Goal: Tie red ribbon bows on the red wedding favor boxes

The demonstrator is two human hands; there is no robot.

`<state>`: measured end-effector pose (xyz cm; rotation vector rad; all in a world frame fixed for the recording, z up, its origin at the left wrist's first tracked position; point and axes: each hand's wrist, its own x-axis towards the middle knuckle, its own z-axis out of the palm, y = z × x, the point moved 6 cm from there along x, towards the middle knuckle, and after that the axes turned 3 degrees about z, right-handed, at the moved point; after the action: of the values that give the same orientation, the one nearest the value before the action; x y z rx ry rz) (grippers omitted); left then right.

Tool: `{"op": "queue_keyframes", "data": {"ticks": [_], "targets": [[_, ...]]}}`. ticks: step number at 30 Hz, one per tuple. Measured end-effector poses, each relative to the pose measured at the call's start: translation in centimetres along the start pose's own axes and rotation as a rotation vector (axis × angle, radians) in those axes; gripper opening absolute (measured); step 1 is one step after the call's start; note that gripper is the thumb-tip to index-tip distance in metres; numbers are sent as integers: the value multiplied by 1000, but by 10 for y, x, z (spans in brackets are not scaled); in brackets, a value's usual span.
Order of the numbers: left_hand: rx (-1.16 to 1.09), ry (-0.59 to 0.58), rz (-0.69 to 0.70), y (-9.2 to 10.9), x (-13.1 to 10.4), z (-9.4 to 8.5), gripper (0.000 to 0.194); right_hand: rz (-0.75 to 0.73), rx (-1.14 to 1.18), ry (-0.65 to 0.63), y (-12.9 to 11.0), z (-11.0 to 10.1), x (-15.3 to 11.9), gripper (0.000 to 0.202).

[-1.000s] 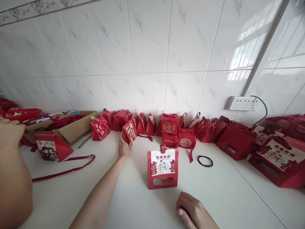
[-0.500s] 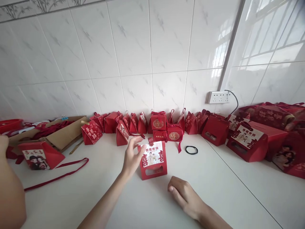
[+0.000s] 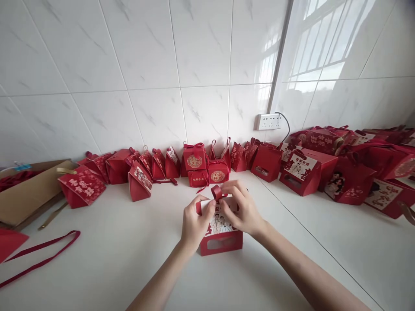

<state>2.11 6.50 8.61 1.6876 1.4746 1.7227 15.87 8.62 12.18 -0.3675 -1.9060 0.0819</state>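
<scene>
Red tapered card box (image 3: pixel 221 224), upright on white table (image 3: pixel 113 250): my left hand (image 3: pixel 196 218) now grips its top; right hand (image 3: pixel 244 211) joined, narrow at burgundy ribbon loop (image 3: pixel 216 192), pinch unclear. Suggests ribbon work.

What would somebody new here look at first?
Probably the red box with the cartoon couple, front and centre, with the left hand and right hand at its top by a ribbon loop. Next, the row of red boxes along the white tiled wall. At the left, a long dark red ribbon lies on the table.
</scene>
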Motion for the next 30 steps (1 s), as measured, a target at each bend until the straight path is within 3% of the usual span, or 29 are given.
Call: {"op": "queue_keyframes", "data": {"ticks": [7,9,12,17,24,30], "targets": [[-61,-72,123,14,-18,-8,16,-2,197,-11,-20,-5,-26,32],[-104,-77,182,20,-23,-9,3,22,226,4,-23,-7,-28,33],[-146,-38,229,26,-27,-9,19,64,237,13,-22,-9,-27,32],[-133,-67,193,29,-27,-6,6,34,173,-7,-23,-13,-24,25],[-75,-46,203,34,-26,-10,10,37,101,-9,-23,-15,-25,18],[-62,-45,122,31,-25,-9,9,63,67,-22,-22,-13,-24,15]]}}
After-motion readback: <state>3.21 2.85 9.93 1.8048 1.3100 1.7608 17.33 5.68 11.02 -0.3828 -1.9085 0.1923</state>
